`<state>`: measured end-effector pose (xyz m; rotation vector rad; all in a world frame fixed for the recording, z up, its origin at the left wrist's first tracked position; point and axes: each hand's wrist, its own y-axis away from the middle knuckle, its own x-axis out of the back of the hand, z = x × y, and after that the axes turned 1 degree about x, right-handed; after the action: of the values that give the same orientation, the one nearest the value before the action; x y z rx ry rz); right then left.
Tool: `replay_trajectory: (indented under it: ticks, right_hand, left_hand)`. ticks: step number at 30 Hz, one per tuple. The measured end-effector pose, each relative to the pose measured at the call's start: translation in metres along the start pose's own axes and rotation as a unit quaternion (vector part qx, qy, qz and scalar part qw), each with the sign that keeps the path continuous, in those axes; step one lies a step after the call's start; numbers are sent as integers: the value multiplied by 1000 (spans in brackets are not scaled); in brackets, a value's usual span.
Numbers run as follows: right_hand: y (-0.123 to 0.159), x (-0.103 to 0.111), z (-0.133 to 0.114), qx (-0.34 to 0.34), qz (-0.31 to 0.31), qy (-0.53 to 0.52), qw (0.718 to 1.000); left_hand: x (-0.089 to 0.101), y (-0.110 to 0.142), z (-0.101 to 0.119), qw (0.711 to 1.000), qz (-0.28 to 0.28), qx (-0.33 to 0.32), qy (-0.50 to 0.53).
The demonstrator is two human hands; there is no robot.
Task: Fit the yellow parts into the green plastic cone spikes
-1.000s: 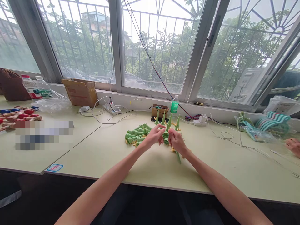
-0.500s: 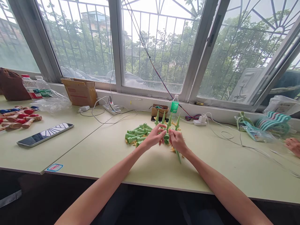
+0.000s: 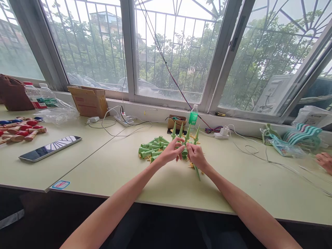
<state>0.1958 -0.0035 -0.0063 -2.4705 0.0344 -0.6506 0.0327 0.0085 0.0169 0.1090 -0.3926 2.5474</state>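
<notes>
My left hand (image 3: 172, 152) and my right hand (image 3: 196, 155) are close together above the table. Between them is a green plastic watering spike (image 3: 184, 154), its round open end towards me. The right fingers are closed on it; the left fingers curl round its other side, partly hiding it. Several pointed green spikes (image 3: 197, 133) with yellow side parts stand just beyond my hands. To the left lies a pile of green tubular spikes (image 3: 149, 152) with small yellow pieces. Another green point (image 3: 197, 174) lies below my right hand.
A phone (image 3: 50, 148) and red-and-wood toys (image 3: 24, 130) lie at the left. Farther back are a cardboard box (image 3: 88, 102), a power strip (image 3: 123, 120) and a green-labelled bottle (image 3: 193, 116). Loose cables (image 3: 251, 150) run across the right, near another person's hand (image 3: 324, 162).
The round open end between my hands has shifted very slightly. Both hands stay in nearly the same place.
</notes>
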Motion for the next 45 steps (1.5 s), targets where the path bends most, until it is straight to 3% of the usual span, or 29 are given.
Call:
replay_trajectory:
  ticks: [5, 24, 45]
  right_hand:
    - [1, 1, -3, 17, -11, 26, 999]
    - [1, 2, -9, -17, -11, -29, 999]
    - [2, -1, -7, -10, -3, -25, 1000]
  left_hand:
    - [1, 1, 2, 1000, -6, 3, -2]
    - [-1, 1, -1, 999, 3, -43, -14]
    - [-2, 1, -1, 999, 16, -40, -24]
